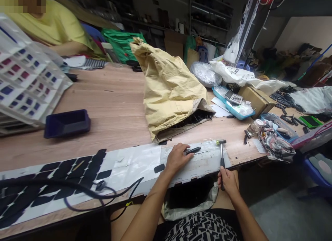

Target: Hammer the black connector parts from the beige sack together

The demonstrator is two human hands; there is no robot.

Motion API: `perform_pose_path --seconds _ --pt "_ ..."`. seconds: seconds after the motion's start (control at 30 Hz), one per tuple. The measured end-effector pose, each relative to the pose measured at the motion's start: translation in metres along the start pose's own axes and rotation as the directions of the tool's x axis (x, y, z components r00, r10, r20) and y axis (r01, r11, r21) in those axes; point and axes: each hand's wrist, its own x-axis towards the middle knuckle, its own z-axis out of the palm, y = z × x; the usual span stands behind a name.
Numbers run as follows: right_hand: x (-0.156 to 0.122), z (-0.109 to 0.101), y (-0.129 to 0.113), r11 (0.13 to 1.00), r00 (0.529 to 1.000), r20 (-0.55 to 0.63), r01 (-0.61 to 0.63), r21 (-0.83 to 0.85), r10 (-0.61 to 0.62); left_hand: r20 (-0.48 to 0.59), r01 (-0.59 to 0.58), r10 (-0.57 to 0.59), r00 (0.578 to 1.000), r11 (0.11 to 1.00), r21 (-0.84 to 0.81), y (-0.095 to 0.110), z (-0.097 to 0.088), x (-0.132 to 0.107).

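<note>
My left hand (178, 157) rests on a pale, worn board (207, 163) at the table's front edge. Its fingers and thumb close on one end of a small black elongated piece (194, 150), whose exact kind I cannot make out. In my right hand (228, 181) is a small hammer (222, 154), gripped by its black handle. The hammer head, yellow at one end and dark at the other, is over the board's right part, to the right of the black piece. Just behind the board lies a tan sack (171, 92), its open mouth showing dark pieces inside.
Black flat pieces (85, 168) lie in rows on a white sheet (132, 161) at left, with dark cables (77, 189) crossing. A purple bin (67, 123) and white crate (31, 78) stand behind. Rightward are blue baskets (240, 109) and a cloth (276, 144). A person in yellow (59, 23) sits opposite.
</note>
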Motion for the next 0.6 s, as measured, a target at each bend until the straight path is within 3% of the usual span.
perform_pose_path --seconds 0.13,0.3,0.47,0.6 --pt "-0.004 0.0 0.002 0.999 1.0 0.026 -0.007 0.031 0.006 0.027 -0.015 0.015 1.0 1.0 0.004 0.003 0.01 0.013" --pt "-0.016 -0.003 -0.002 0.969 0.983 -0.007 0.178 -0.174 -0.182 0.02 -0.026 0.026 0.999 1.0 -0.004 0.001 0.016 0.014" --pt "-0.028 0.004 -0.014 0.823 0.918 0.047 0.374 -0.427 -0.393 0.032 0.003 -0.002 0.999 1.0 -0.024 0.0 0.014 0.014" --pt "-0.029 0.012 -0.017 0.71 0.892 0.053 0.392 -0.585 -0.449 0.041 0.012 -0.011 0.999 1.0 -0.027 0.001 0.014 0.015"
